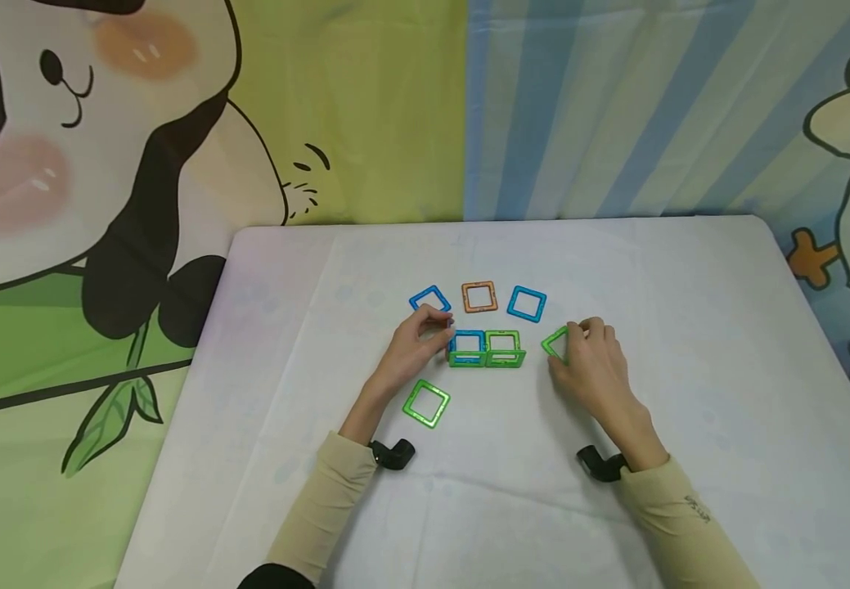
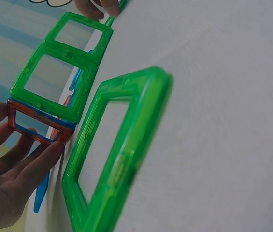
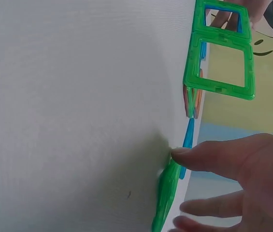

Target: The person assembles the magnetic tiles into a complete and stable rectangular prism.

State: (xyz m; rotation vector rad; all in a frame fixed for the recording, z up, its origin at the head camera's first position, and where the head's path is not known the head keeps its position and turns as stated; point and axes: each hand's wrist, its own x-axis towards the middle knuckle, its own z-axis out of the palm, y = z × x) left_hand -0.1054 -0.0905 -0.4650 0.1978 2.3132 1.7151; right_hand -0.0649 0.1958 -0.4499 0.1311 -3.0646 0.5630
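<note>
Square magnetic tiles are joined into a low form [image 1: 485, 366] mid-table. Two green tiles [image 2: 54, 104] stand upright along its front, with a blue tile [image 1: 467, 333] and another green tile [image 1: 502, 333] lying flat behind them. At the form's left end my left hand [image 1: 413, 348] pinches an orange tile [image 2: 39, 112], thumb at one edge and fingertips at the opposite one. Off the right end, my right hand [image 1: 595, 368] grips a separate green tile [image 1: 553, 335], apart from the form. The hand covers most of that tile in the head view.
Behind the form lie a blue tile [image 1: 422, 294], an orange tile [image 1: 481, 310] and a second blue tile [image 1: 530, 291]. One loose green tile [image 1: 413, 394] rests in front, near the left wrist. White cloth covers the table [image 1: 513, 507]; a printed curtain [image 1: 366, 106] hangs behind it.
</note>
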